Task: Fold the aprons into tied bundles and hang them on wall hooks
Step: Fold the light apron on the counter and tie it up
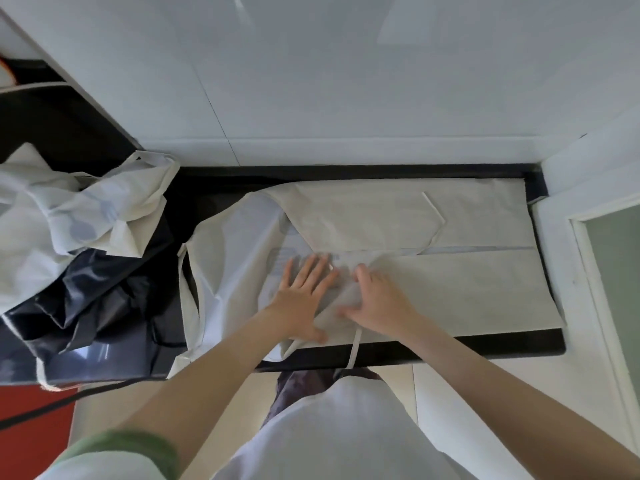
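A cream apron (pixel 408 220) lies spread on the black countertop (pixel 450 349), its two long sides folded in toward the middle. My left hand (pixel 301 299) lies flat on it with fingers spread, pressing the cloth near its middle. Right beside it, my right hand (pixel 377 303) rests on the near folded flap with fingers bent onto the fabric. One white tie strap (pixel 355 348) hangs over the counter's front edge below my hands. Another strap (pixel 434 211) lies looped on the far flap.
A heap of crumpled aprons sits at the left: a cream one (pixel 69 209) on top of a dark navy one (pixel 90 306). White wall tiles (pixel 311 81) rise behind the counter. A white window frame (pixel 595 237) borders the right end.
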`<state>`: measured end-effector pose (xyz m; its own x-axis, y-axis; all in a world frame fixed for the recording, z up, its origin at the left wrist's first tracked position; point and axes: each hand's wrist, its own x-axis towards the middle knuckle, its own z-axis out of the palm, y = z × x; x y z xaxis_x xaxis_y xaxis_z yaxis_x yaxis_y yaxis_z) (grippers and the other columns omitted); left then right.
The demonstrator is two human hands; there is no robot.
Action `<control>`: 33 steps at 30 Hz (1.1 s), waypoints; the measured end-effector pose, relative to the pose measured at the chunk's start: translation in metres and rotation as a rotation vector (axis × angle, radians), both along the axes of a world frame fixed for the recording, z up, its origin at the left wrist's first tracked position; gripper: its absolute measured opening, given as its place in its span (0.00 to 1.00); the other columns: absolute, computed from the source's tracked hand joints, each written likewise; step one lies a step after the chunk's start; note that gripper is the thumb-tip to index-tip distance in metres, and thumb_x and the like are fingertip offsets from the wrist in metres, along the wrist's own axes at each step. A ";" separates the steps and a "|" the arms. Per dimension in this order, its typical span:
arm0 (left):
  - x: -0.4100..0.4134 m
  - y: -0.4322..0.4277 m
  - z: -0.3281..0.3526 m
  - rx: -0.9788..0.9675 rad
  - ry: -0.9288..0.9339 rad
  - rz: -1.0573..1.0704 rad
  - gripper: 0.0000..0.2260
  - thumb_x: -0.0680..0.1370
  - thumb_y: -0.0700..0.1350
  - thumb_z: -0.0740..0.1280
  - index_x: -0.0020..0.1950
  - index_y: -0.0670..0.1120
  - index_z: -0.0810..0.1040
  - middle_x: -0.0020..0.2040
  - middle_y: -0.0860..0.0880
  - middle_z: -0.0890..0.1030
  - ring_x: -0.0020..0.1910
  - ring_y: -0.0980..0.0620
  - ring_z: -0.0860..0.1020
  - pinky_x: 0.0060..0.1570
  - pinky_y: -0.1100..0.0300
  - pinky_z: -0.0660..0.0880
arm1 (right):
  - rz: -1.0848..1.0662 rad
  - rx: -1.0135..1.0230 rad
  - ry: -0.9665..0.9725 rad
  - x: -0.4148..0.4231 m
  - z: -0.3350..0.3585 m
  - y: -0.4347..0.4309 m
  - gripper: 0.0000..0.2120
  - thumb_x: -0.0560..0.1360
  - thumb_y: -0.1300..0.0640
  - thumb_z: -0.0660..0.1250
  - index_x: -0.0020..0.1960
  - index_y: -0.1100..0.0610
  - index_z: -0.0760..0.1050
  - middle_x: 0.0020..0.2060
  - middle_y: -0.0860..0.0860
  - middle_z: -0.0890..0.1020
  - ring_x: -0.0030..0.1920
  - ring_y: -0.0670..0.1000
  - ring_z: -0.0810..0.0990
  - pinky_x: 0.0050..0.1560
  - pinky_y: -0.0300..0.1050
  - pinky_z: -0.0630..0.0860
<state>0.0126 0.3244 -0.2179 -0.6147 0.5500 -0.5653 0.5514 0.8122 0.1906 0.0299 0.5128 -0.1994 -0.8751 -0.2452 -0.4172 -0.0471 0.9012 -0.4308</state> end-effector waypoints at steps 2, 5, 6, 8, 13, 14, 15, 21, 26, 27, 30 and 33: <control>0.001 -0.003 -0.004 0.001 -0.018 0.046 0.56 0.68 0.67 0.68 0.76 0.49 0.29 0.75 0.47 0.27 0.71 0.48 0.26 0.71 0.39 0.31 | 0.116 0.079 -0.053 0.015 -0.005 0.001 0.29 0.71 0.42 0.70 0.63 0.56 0.63 0.57 0.52 0.73 0.57 0.54 0.73 0.55 0.47 0.69; -0.001 -0.009 -0.008 0.000 -0.031 0.045 0.53 0.70 0.68 0.65 0.75 0.51 0.28 0.73 0.49 0.24 0.70 0.49 0.24 0.71 0.41 0.29 | 0.100 0.042 -0.117 0.021 -0.005 0.004 0.22 0.74 0.58 0.65 0.65 0.57 0.60 0.59 0.56 0.71 0.57 0.58 0.73 0.52 0.47 0.69; -0.002 -0.010 -0.008 -0.005 -0.044 0.037 0.53 0.70 0.68 0.65 0.74 0.51 0.27 0.72 0.50 0.23 0.69 0.50 0.23 0.70 0.42 0.29 | 0.067 0.023 -0.136 0.019 -0.003 0.006 0.22 0.74 0.63 0.63 0.66 0.57 0.60 0.58 0.57 0.72 0.54 0.59 0.75 0.50 0.49 0.71; -0.003 -0.010 -0.009 -0.016 -0.070 0.026 0.54 0.70 0.69 0.65 0.73 0.52 0.25 0.69 0.51 0.21 0.69 0.50 0.22 0.70 0.42 0.28 | 0.033 0.087 -0.119 0.017 -0.001 0.012 0.26 0.74 0.67 0.61 0.69 0.57 0.58 0.58 0.59 0.73 0.52 0.61 0.76 0.49 0.53 0.74; -0.004 -0.012 -0.010 -0.029 -0.085 0.013 0.54 0.70 0.69 0.65 0.73 0.52 0.25 0.69 0.51 0.21 0.69 0.50 0.22 0.70 0.41 0.28 | -0.030 0.351 0.030 -0.008 -0.001 0.055 0.24 0.76 0.70 0.59 0.70 0.60 0.58 0.61 0.59 0.71 0.58 0.60 0.74 0.48 0.47 0.68; -0.003 -0.013 -0.009 -0.029 -0.086 0.013 0.54 0.70 0.69 0.65 0.73 0.52 0.25 0.69 0.51 0.21 0.68 0.50 0.22 0.70 0.42 0.28 | -0.083 0.408 0.059 -0.018 -0.001 0.067 0.22 0.76 0.69 0.59 0.68 0.61 0.60 0.62 0.59 0.71 0.59 0.60 0.73 0.51 0.48 0.68; -0.002 -0.013 -0.009 -0.029 -0.087 0.012 0.54 0.70 0.69 0.65 0.74 0.51 0.25 0.69 0.51 0.21 0.68 0.50 0.22 0.69 0.42 0.27 | -0.151 0.459 0.092 -0.027 -0.001 0.079 0.21 0.76 0.68 0.60 0.67 0.62 0.62 0.62 0.60 0.71 0.60 0.61 0.71 0.54 0.49 0.68; 0.004 -0.009 -0.014 0.022 -0.049 0.028 0.51 0.71 0.69 0.64 0.75 0.54 0.28 0.71 0.49 0.22 0.70 0.48 0.23 0.68 0.41 0.27 | -0.342 0.230 0.396 -0.066 0.016 0.084 0.28 0.72 0.56 0.71 0.68 0.64 0.67 0.65 0.62 0.70 0.65 0.64 0.67 0.62 0.56 0.62; 0.006 -0.010 -0.016 0.188 0.058 0.174 0.44 0.69 0.72 0.47 0.79 0.49 0.44 0.79 0.50 0.42 0.77 0.52 0.38 0.72 0.44 0.34 | 0.376 0.213 0.151 -0.053 0.012 0.007 0.22 0.77 0.42 0.63 0.64 0.56 0.71 0.62 0.51 0.74 0.65 0.53 0.68 0.62 0.49 0.56; 0.004 -0.010 -0.015 0.247 0.078 0.224 0.44 0.69 0.72 0.45 0.79 0.47 0.48 0.79 0.50 0.48 0.78 0.52 0.44 0.73 0.46 0.37 | 0.413 0.236 0.121 -0.049 0.007 -0.003 0.22 0.77 0.42 0.62 0.62 0.56 0.70 0.61 0.50 0.73 0.64 0.53 0.67 0.62 0.48 0.56; 0.001 -0.015 -0.013 0.301 0.092 0.281 0.41 0.73 0.69 0.52 0.78 0.45 0.50 0.79 0.49 0.50 0.77 0.52 0.48 0.74 0.51 0.40 | 0.417 0.284 0.117 -0.049 -0.004 -0.016 0.11 0.78 0.52 0.62 0.58 0.57 0.71 0.57 0.50 0.74 0.64 0.53 0.66 0.56 0.46 0.54; -0.001 -0.021 -0.015 0.200 0.003 0.199 0.39 0.77 0.61 0.60 0.79 0.48 0.43 0.78 0.48 0.37 0.77 0.51 0.37 0.74 0.50 0.35 | 0.414 0.346 0.081 -0.061 -0.005 -0.016 0.09 0.77 0.60 0.60 0.57 0.56 0.72 0.57 0.51 0.77 0.64 0.53 0.67 0.55 0.48 0.56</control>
<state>0.0117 0.3036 -0.2333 -0.7232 0.5189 -0.4558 0.3857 0.8509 0.3567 -0.0308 0.4966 -0.2044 -0.7671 -0.4363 -0.4703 -0.4487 0.8889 -0.0926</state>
